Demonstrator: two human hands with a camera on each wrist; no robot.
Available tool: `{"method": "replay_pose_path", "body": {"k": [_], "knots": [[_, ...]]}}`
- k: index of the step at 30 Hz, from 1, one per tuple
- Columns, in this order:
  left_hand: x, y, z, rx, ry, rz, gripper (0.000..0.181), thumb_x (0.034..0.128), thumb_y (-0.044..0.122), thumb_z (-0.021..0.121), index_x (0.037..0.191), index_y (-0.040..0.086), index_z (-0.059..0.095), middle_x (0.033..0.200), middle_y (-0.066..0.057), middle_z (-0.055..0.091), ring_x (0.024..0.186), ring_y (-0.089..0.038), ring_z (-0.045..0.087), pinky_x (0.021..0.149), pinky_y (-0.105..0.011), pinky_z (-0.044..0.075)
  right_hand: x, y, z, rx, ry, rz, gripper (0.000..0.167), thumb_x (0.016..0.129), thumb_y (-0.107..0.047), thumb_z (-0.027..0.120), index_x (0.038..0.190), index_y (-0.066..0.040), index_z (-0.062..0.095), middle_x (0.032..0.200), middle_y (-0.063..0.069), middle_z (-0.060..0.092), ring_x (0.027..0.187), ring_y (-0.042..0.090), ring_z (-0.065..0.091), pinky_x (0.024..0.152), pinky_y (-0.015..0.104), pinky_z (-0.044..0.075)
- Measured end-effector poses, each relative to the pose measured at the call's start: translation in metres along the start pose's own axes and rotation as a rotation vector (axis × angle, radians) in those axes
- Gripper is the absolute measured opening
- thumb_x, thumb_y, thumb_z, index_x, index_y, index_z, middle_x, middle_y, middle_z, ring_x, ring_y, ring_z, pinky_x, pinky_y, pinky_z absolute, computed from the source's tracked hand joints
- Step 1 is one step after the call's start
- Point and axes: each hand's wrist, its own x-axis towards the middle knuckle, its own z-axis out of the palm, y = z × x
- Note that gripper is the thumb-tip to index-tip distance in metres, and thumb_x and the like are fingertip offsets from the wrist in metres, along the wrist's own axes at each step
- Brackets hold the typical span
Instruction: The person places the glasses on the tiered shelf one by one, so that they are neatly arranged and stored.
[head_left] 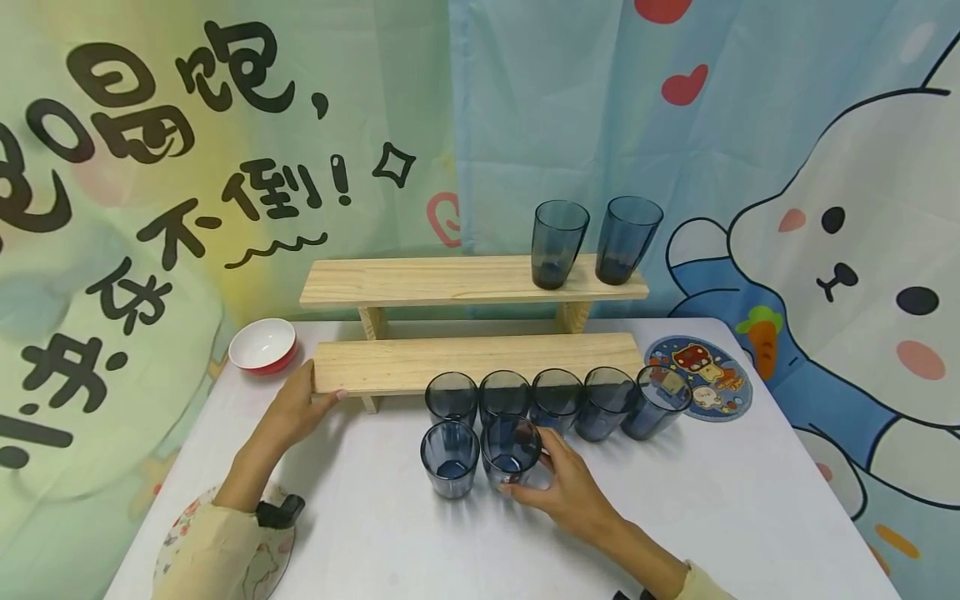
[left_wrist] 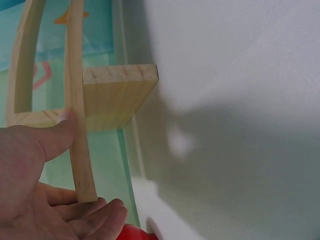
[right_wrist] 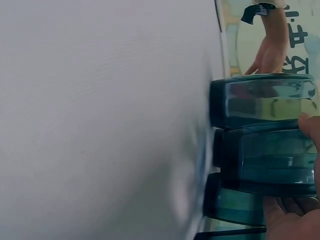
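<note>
My left hand (head_left: 294, 410) holds the left end of the lower wooden shelf board (head_left: 472, 363); in the left wrist view its thumb (left_wrist: 64, 131) lies on the board's face and the fingers reach around the end. My right hand (head_left: 573, 492) grips a blue glass (head_left: 512, 454) in the front row, thumb and fingers on either side. Close beside it on the left stands another blue glass (head_left: 450, 467). Behind them several glasses (head_left: 556, 398) stand in a row before the shelf. The right wrist view shows the gripped glass (right_wrist: 272, 160) between thumb and fingers.
Two blue glasses (head_left: 558, 242) stand on the upper board (head_left: 420, 281) at its right end. A red and white bowl (head_left: 262, 345) is left of the shelf, a round patterned mat (head_left: 720, 392) right of it. Another patterned mat (head_left: 273, 554) lies under the left forearm.
</note>
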Motion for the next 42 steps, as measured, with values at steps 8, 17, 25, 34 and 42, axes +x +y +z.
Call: {"method": "replay_pose_path", "body": {"k": [8, 17, 25, 34, 42], "knots": [[0.000, 0.001, 0.000, 0.005, -0.002, 0.001, 0.073, 0.1031, 0.017, 0.070, 0.152, -0.020, 0.030, 0.150, -0.041, 0.044, 0.144, -0.054, 0.040, 0.120, -0.066, 0.031, -0.003, -0.022, -0.007, -0.024, -0.011, -0.014, 0.080, 0.079, -0.026, 0.095, 0.147, -0.009, 0.055, 0.141, 0.009, 0.060, 0.135, 0.027, 0.059, 0.116, 0.036, 0.044], [0.000, -0.001, 0.000, 0.015, 0.007, 0.006, 0.073, 0.1029, 0.018, 0.070, 0.152, -0.019, 0.031, 0.149, -0.040, 0.045, 0.143, -0.054, 0.042, 0.119, -0.067, 0.032, -0.001, -0.068, -0.027, -0.092, -0.041, 0.004, 0.077, 0.081, -0.032, 0.094, 0.146, -0.023, 0.054, 0.141, 0.001, 0.060, 0.135, 0.023, 0.059, 0.115, 0.037, 0.045], [0.000, 0.000, -0.001, 0.006, 0.012, 0.018, 0.074, 0.1027, 0.019, 0.071, 0.153, -0.017, 0.031, 0.151, -0.039, 0.045, 0.144, -0.054, 0.042, 0.118, -0.067, 0.033, 0.017, -0.101, -0.046, -0.065, -0.031, -0.079, 0.075, 0.082, -0.019, 0.093, 0.147, -0.018, 0.055, 0.140, 0.005, 0.058, 0.123, 0.022, 0.066, 0.104, 0.028, 0.055], [0.000, 0.000, -0.001, 0.014, 0.012, 0.006, 0.075, 0.1024, 0.019, 0.071, 0.154, -0.017, 0.030, 0.151, -0.039, 0.044, 0.143, -0.054, 0.043, 0.118, -0.067, 0.033, 0.060, -0.121, -0.057, -0.098, 0.027, -0.092, 0.073, 0.087, -0.020, 0.090, 0.149, -0.014, 0.052, 0.151, 0.006, 0.054, 0.144, 0.025, 0.052, 0.116, 0.027, 0.043], [0.000, 0.001, -0.001, 0.010, 0.011, -0.002, 0.074, 0.1019, 0.019, 0.072, 0.153, -0.017, 0.032, 0.149, -0.039, 0.047, 0.141, -0.053, 0.045, 0.117, -0.067, 0.035, 0.109, -0.128, -0.065, -0.066, 0.072, -0.104, 0.073, 0.092, -0.026, 0.085, 0.152, -0.011, 0.048, 0.153, 0.008, 0.052, 0.147, 0.024, 0.049, 0.119, 0.027, 0.041]]}}
